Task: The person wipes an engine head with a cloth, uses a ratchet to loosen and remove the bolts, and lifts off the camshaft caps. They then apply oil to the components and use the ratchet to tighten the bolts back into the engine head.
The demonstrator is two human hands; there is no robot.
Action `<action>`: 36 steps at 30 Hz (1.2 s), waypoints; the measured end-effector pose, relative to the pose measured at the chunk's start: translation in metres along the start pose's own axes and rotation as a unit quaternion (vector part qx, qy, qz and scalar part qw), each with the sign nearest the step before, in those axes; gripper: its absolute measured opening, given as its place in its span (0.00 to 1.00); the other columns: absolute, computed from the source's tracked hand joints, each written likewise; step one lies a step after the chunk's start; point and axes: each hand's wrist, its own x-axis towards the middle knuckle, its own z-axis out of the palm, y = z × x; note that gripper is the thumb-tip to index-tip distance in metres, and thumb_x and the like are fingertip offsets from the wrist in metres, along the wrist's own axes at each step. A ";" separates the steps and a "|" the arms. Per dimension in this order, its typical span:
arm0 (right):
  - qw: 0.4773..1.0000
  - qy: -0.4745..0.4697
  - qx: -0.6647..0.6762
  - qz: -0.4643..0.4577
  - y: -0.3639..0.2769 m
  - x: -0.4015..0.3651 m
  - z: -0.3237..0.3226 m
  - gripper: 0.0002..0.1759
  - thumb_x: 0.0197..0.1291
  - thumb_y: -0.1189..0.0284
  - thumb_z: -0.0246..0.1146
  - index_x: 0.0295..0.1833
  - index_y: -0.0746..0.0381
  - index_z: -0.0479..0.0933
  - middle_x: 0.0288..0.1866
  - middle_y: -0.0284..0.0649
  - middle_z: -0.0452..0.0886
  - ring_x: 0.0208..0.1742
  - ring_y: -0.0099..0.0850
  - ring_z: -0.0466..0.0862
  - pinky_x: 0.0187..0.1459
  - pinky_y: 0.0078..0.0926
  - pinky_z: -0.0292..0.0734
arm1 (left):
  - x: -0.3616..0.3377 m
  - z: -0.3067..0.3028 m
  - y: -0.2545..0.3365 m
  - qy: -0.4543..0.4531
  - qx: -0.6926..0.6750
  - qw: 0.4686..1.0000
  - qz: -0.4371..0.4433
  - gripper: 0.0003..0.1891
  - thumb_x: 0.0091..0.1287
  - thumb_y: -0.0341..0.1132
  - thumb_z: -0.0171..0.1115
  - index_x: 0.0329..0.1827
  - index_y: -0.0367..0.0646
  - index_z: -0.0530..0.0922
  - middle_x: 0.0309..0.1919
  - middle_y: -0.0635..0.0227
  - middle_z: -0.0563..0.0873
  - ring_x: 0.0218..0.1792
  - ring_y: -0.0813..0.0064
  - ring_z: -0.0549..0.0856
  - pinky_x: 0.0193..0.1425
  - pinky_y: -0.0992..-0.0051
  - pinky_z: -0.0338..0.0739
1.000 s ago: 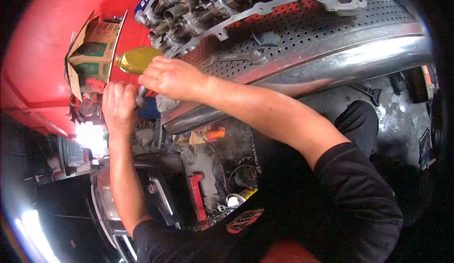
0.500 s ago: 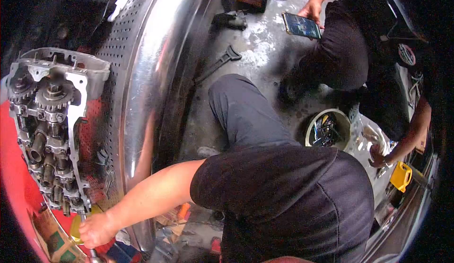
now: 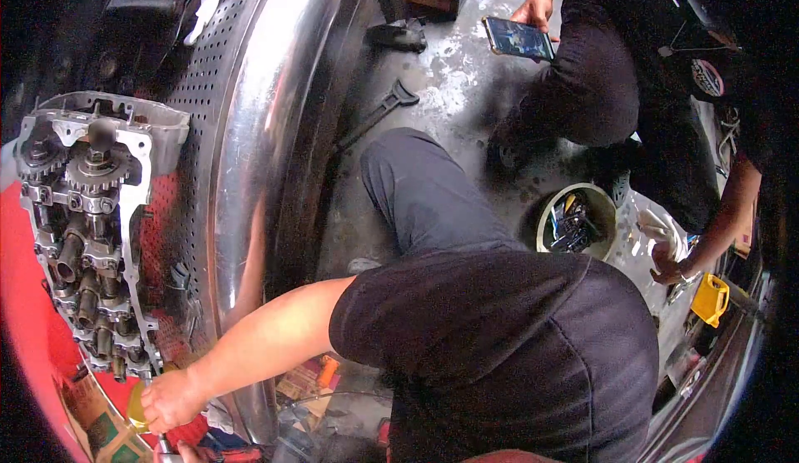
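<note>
An engine cylinder head (image 3: 91, 238) with its camshafts and toothed sprockets exposed stands at the left. By its lower end, my right hand (image 3: 171, 400) is closed around the slim metal shaft of a socket wrench (image 3: 166, 446), which runs down from the cylinder head. My left hand (image 3: 191, 455) shows only in part at the bottom edge, with its fingers closed against the wrench's silver end. The rest of that hand is cut off by the frame. Behind my right hand is a yellow round object (image 3: 136, 405).
A chrome bumper (image 3: 250, 130) curves beside the cylinder head. A co-worker's hand holds a phone (image 3: 520, 38); their other hand (image 3: 668, 265) hangs lower right, near a tub of tools (image 3: 545, 217) and a yellow jug (image 3: 710, 300). A black bar-shaped tool (image 3: 379, 115) lies on the floor.
The view has shifted slightly. My right hand stays on the wrench shaft, while more of my left hand's fingers now show at the bottom edge.
</note>
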 end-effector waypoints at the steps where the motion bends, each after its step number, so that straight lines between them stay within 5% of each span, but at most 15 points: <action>1: 1.000 0.001 -0.003 0.003 0.000 0.000 0.001 0.08 0.54 0.64 0.59 0.31 0.56 0.75 0.30 0.33 0.79 0.36 0.37 0.81 0.38 0.38 0.76 | 0.005 -0.004 -0.016 -0.005 -0.001 0.999 0.045 0.38 0.61 0.29 0.70 0.74 0.31 0.63 0.66 0.45 0.74 0.63 0.51 0.76 0.70 0.56 0.67; 6: 0.998 -0.042 0.033 0.029 -0.006 -0.003 -0.006 0.10 0.56 0.64 0.59 0.37 0.58 0.77 0.39 0.41 0.80 0.41 0.41 0.81 0.46 0.41 0.78 | 0.010 -0.003 -0.036 -0.001 -0.060 0.994 0.092 0.39 0.60 0.34 0.74 0.73 0.32 0.65 0.66 0.46 0.75 0.64 0.53 0.76 0.70 0.57 0.67; 9: 0.995 0.097 -0.024 0.008 -0.024 0.009 -0.047 0.21 0.54 0.66 0.62 0.54 0.62 0.76 0.50 0.50 0.78 0.48 0.49 0.80 0.55 0.46 0.76 | -0.003 -0.002 0.003 -0.021 -0.013 0.998 0.055 0.41 0.61 0.40 0.74 0.74 0.33 0.64 0.67 0.47 0.75 0.64 0.54 0.76 0.71 0.55 0.66; 12: 0.937 -0.013 0.194 0.289 -0.091 -0.013 -0.067 0.38 0.52 0.68 0.65 0.70 0.67 0.63 0.58 0.56 0.74 0.54 0.55 0.79 0.60 0.50 0.74 | -0.011 -0.003 0.033 -0.058 -0.084 0.994 -0.034 0.39 0.63 0.48 0.72 0.72 0.39 0.65 0.68 0.52 0.68 0.63 0.55 0.72 0.66 0.53 0.65; 14: 0.792 -0.125 0.418 0.427 -0.128 -0.024 -0.097 0.48 0.49 0.68 0.65 0.75 0.69 0.52 0.60 0.59 0.73 0.59 0.55 0.78 0.59 0.50 0.74 | 0.005 0.004 -0.013 -0.044 -0.156 0.985 -0.058 0.30 0.65 0.47 0.70 0.64 0.39 0.70 0.55 0.56 0.73 0.50 0.62 0.74 0.54 0.61 0.69; 18: 0.797 -0.314 0.249 0.452 -0.125 0.004 -0.128 0.23 0.46 0.70 0.66 0.51 0.66 0.78 0.41 0.56 0.85 0.42 0.52 0.86 0.48 0.50 0.80 | 0.033 0.011 -0.097 -0.010 -0.293 0.951 -0.102 0.16 0.70 0.44 0.66 0.48 0.40 0.78 0.30 0.65 0.83 0.26 0.76 0.80 0.29 0.76 0.76; 19: 0.826 -0.319 0.169 0.434 -0.117 0.014 -0.130 0.09 0.46 0.68 0.65 0.32 0.62 0.82 0.29 0.50 0.86 0.32 0.51 0.86 0.38 0.52 0.81 | 0.017 0.021 -0.065 0.044 -0.277 0.955 -0.091 0.15 0.71 0.48 0.64 0.39 0.44 0.77 0.25 0.70 0.80 0.21 0.79 0.76 0.23 0.77 0.71; 20: 0.862 -0.363 0.091 0.343 -0.106 0.034 -0.144 0.09 0.45 0.65 0.68 0.27 0.59 0.84 0.29 0.47 0.86 0.31 0.48 0.86 0.31 0.50 0.79 | 0.017 0.017 -0.063 0.022 -0.296 0.950 -0.095 0.17 0.72 0.47 0.62 0.42 0.40 0.78 0.32 0.65 0.82 0.29 0.74 0.80 0.31 0.73 0.75; 22: 0.885 -0.438 -0.101 0.123 -0.086 0.073 -0.142 0.13 0.45 0.58 0.67 0.31 0.55 0.87 0.34 0.39 0.88 0.34 0.36 0.86 0.25 0.44 0.72 | 0.009 0.029 -0.039 0.085 -0.314 0.941 -0.094 0.19 0.74 0.45 0.55 0.48 0.33 0.78 0.44 0.55 0.84 0.45 0.64 0.84 0.48 0.65 0.78; 23: 0.870 -0.464 -0.166 0.029 -0.092 0.101 -0.155 0.13 0.48 0.59 0.66 0.34 0.54 0.88 0.36 0.36 0.89 0.34 0.33 0.86 0.24 0.42 0.67 | 0.025 0.029 -0.072 0.098 -0.297 0.950 -0.001 0.22 0.74 0.45 0.55 0.50 0.29 0.78 0.47 0.52 0.84 0.47 0.62 0.84 0.50 0.63 0.78; 24: 0.856 -0.480 -0.190 0.036 -0.086 0.125 -0.141 0.14 0.50 0.59 0.65 0.37 0.54 0.88 0.38 0.35 0.89 0.36 0.32 0.85 0.26 0.46 0.66 | 0.041 0.030 -0.105 0.111 -0.280 0.949 0.092 0.24 0.74 0.46 0.55 0.51 0.26 0.78 0.49 0.49 0.84 0.48 0.60 0.84 0.51 0.62 0.78; 26: 0.814 -0.539 -0.213 -0.031 -0.095 0.158 -0.154 0.15 0.51 0.61 0.64 0.41 0.55 0.88 0.40 0.35 0.89 0.38 0.33 0.85 0.28 0.46 0.66 | 0.045 0.036 -0.095 0.139 -0.358 0.920 0.075 0.24 0.74 0.44 0.55 0.52 0.24 0.77 0.49 0.48 0.84 0.48 0.60 0.84 0.52 0.61 0.78; 29: 0.832 -0.518 -0.182 0.081 -0.082 0.133 -0.090 0.15 0.50 0.60 0.65 0.41 0.55 0.87 0.39 0.37 0.89 0.39 0.35 0.86 0.31 0.48 0.71 | 0.051 0.042 -0.077 0.187 -0.466 0.864 0.046 0.24 0.74 0.42 0.56 0.52 0.21 0.77 0.50 0.46 0.84 0.49 0.59 0.84 0.53 0.61 0.78; 32: 0.859 -0.467 0.000 0.211 -0.099 0.074 -0.137 0.12 0.48 0.63 0.65 0.29 0.61 0.86 0.31 0.41 0.87 0.36 0.40 0.87 0.31 0.50 0.76 | 0.038 0.029 -0.044 0.168 -0.458 0.872 -0.043 0.19 0.73 0.35 0.57 0.49 0.19 0.77 0.45 0.44 0.85 0.47 0.57 0.85 0.54 0.61 0.78; 36: 0.838 -0.414 0.027 0.354 -0.108 0.048 -0.146 0.12 0.41 0.65 0.68 0.29 0.62 0.85 0.30 0.49 0.86 0.35 0.46 0.88 0.37 0.45 0.82 | 0.043 0.041 -0.049 0.160 -0.464 0.871 0.006 0.16 0.73 0.32 0.57 0.47 0.20 0.77 0.39 0.43 0.85 0.43 0.55 0.86 0.54 0.60 0.79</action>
